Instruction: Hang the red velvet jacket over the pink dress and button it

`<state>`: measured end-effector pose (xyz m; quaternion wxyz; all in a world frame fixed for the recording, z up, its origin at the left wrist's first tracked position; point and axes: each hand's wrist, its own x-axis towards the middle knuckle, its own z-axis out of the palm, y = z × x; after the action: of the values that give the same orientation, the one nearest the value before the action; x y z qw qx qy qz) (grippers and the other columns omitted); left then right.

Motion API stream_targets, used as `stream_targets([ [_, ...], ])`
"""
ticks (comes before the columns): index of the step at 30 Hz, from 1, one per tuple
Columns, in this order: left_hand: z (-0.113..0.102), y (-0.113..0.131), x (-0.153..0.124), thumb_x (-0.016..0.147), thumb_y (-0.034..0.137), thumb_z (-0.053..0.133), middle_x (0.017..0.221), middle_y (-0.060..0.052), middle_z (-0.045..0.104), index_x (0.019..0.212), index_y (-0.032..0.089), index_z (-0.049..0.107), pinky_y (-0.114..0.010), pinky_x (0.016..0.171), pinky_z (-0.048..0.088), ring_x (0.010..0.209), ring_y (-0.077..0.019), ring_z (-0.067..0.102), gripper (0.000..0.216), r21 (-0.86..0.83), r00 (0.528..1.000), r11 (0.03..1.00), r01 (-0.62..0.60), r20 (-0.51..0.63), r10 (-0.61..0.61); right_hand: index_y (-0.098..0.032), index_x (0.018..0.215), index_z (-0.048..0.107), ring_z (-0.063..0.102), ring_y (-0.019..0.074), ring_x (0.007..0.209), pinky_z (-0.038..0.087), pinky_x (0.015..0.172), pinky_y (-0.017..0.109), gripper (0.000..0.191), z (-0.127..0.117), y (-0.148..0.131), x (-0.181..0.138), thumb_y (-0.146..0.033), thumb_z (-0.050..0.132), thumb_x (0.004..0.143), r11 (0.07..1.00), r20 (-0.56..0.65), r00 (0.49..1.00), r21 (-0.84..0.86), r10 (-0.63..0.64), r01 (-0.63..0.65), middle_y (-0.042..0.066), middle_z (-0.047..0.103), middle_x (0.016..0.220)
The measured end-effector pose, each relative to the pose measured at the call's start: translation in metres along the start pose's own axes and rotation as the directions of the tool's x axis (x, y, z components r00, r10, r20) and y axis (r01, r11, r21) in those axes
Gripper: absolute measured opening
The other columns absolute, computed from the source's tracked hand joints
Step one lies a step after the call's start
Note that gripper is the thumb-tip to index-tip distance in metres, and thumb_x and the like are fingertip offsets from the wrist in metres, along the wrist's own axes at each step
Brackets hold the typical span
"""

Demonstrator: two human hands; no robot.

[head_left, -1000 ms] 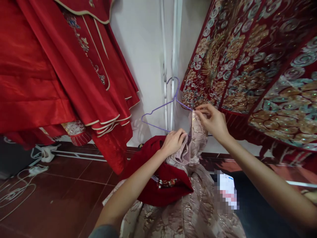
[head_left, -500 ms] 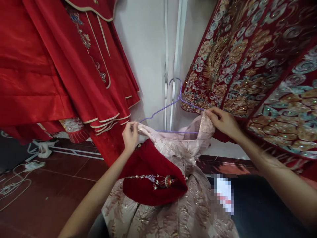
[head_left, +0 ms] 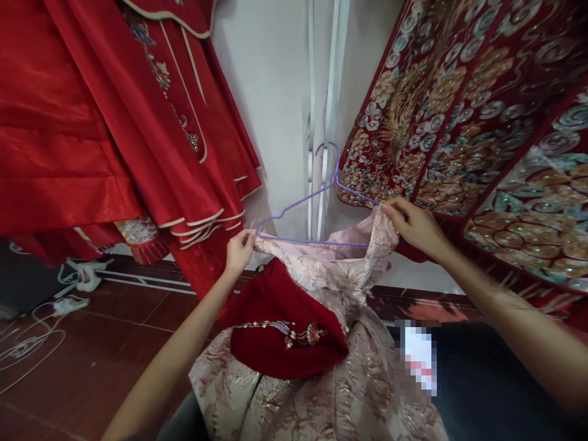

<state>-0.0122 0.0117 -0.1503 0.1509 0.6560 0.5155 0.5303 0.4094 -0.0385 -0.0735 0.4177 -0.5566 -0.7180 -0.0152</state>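
Note:
A pale pink and gold brocade dress (head_left: pixel 367 361) hangs down in front of me, its neckline stretched between my two hands. My left hand (head_left: pixel 239 250) pinches the left top edge of the dress, close to the left end of a purple hanger (head_left: pixel 298 201). On the other side, my right hand (head_left: pixel 411 225) grips the right top edge where the hanger's right arm meets the fabric. The hanger's bottom bar crosses the neckline opening, and its hook points up. A dark red cloth piece (head_left: pixel 289 312) with a beaded fan ornament (head_left: pixel 313 333) lies over the dress front.
Red satin garments (head_left: pixel 151 122) hang on the left, and a heavily embroidered red garment (head_left: pixel 459 128) hangs on the right. Behind the hanger is a white wall (head_left: pixel 271 92) with upright metal poles. White cables (head_left: pixel 32 343) lie on the tiled floor. A dark surface (head_left: pixel 487 367) stands at lower right.
My left hand has shifted slightly down at the hanger's left end, and that end now shows above the fabric. The right hand keeps its hold on the dress.

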Motion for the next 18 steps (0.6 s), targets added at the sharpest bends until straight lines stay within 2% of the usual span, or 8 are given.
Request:
stream_targets([
  [6, -0.011, 0.001, -0.003, 0.081, 0.050, 0.055, 0.088, -0.009, 0.072, 0.088, 0.014, 0.067, -0.031, 0.081, 0.051, 0.086, -0.0220, 0.066, 0.039, -0.129, 0.999, 0.991, 0.030, 0.027, -0.026, -0.024, 0.095, 0.062, 0.060, 0.0196, 0.066, 0.042, 0.062, 0.030, 0.034, -0.002, -0.002, 0.000, -0.052, 0.043, 0.090, 1.000, -0.003, 1.000, -0.005, -0.011, 0.011, 0.003, 0.068, 0.080],
  [11, -0.015, -0.004, 0.000, 0.079, 0.052, 0.056, 0.086, -0.009, 0.071, 0.088, 0.014, 0.067, -0.032, 0.080, 0.050, 0.083, -0.0222, 0.066, 0.040, -0.105, 0.998, 0.994, 0.018, 0.061, -0.012, -0.024, 0.096, 0.062, 0.061, 0.0203, 0.067, 0.043, 0.063, 0.031, 0.035, 0.000, -0.002, -0.001, -0.052, 0.043, 0.091, 1.000, -0.021, 1.000, 0.002, -0.022, 0.022, 0.004, 0.069, 0.082],
  [18, -0.017, -0.001, -0.005, 0.077, 0.055, 0.057, 0.085, -0.008, 0.071, 0.086, 0.014, 0.066, -0.032, 0.079, 0.050, 0.083, -0.0224, 0.065, 0.043, -0.154, 0.996, 0.986, 0.057, 0.070, -0.047, -0.025, 0.096, 0.062, 0.062, 0.0196, 0.068, 0.043, 0.064, 0.030, 0.031, 0.001, -0.002, -0.002, -0.050, 0.044, 0.091, 1.000, -0.033, 0.999, -0.015, -0.021, 0.021, 0.003, 0.070, 0.084],
])
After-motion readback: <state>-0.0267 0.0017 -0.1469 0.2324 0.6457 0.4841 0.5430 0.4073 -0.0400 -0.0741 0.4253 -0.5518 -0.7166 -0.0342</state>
